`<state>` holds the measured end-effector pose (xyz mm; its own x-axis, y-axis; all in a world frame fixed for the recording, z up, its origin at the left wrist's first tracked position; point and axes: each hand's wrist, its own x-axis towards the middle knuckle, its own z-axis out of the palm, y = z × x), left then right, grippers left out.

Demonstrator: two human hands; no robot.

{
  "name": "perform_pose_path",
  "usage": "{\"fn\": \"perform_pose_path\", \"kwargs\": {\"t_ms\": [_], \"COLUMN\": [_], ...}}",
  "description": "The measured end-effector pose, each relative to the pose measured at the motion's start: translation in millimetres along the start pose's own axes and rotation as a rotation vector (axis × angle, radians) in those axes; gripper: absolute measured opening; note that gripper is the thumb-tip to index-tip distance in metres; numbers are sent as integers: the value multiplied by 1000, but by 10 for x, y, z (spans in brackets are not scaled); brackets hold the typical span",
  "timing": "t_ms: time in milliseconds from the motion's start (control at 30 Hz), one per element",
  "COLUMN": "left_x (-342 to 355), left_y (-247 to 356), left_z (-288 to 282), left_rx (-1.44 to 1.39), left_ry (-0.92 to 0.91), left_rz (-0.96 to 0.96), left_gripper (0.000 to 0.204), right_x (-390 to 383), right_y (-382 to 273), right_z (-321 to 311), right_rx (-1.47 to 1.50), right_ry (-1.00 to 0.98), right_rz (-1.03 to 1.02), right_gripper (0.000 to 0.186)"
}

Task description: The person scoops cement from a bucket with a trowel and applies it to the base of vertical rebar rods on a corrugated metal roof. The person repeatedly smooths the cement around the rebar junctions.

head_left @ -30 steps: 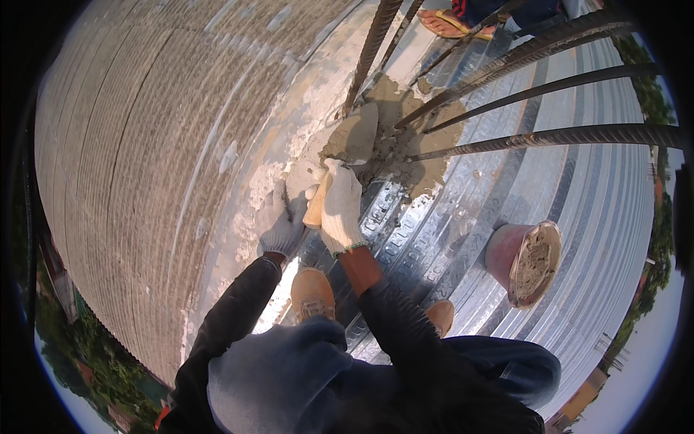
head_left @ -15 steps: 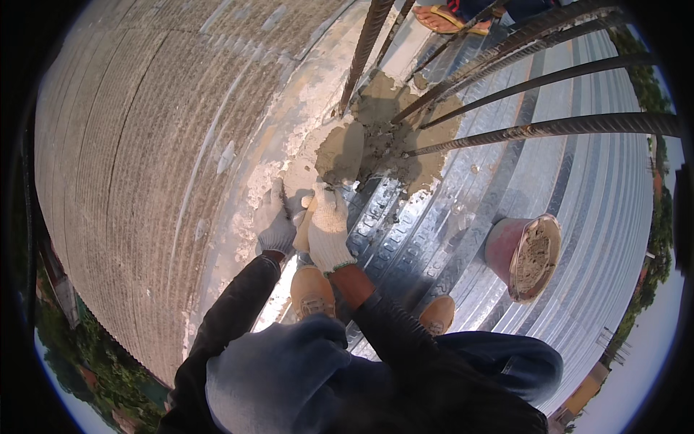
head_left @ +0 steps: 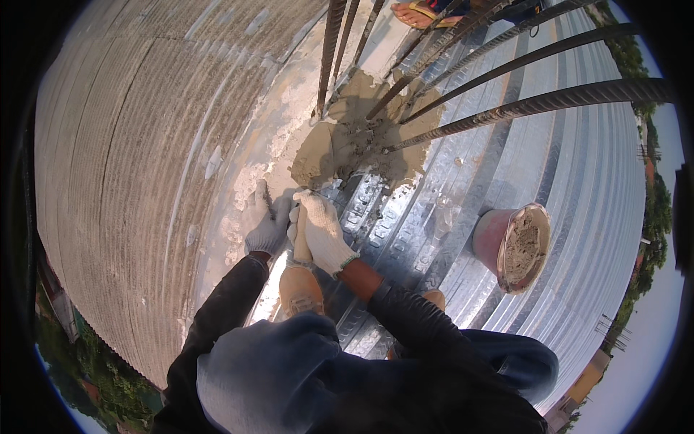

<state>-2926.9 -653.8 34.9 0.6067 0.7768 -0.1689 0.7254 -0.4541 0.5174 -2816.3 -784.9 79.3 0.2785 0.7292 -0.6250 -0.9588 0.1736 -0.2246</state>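
Observation:
My right hand (head_left: pixel 325 233), in a white knit glove, is closed around the tan handle (head_left: pixel 301 242) of a trowel. The trowel's blade (head_left: pixel 312 155) is coated with wet mortar and lies at the left edge of a mortar patch (head_left: pixel 369 137). Left of the handle, my left hand (head_left: pixel 266 226), gloved as well, lies on the pale concrete strip (head_left: pixel 249 184) with its fingers apart. It holds nothing. Several ribbed steel bars (head_left: pixel 477 119) rise out of the mortar beyond my hands.
At right, a reddish bucket (head_left: pixel 499 242) holds mortar on the ridged metal decking (head_left: pixel 434 253). Corrugated roofing sheet (head_left: pixel 123 166) spreads along the left. Another person's sandalled foot (head_left: pixel 416 14) shows at the top. My shoe (head_left: pixel 300 289) is just below the trowel handle.
My view has shifted slightly, so bars, mortar and bucket sit farther left. The trowel handle now points more straight toward me as my right hand has turned. My left hand stays on the concrete.

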Motion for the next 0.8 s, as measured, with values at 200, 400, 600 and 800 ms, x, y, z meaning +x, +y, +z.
{"fn": "perform_pose_path", "kwargs": {"t_ms": [200,400,600,800], "left_x": [0,46,28,107], "left_y": [47,122,15,-67], "left_z": [-15,-125,133,243], "left_rx": [23,71,109,98], "left_ry": [62,-28,51,87], "left_rz": [-4,-118,11,38], "left_gripper": [79,79,79,79], "right_x": [-1209,-2717,-4162,-4485], "right_y": [-1426,-2810,-3596,-3985], "right_z": [490,-198,-636,-797], "right_rx": [-1419,-2467,-2679,-2677], "right_ry": [66,30,974,1383], "right_rz": [350,-195,-228,-21], "right_gripper": [28,25,43,43]}}
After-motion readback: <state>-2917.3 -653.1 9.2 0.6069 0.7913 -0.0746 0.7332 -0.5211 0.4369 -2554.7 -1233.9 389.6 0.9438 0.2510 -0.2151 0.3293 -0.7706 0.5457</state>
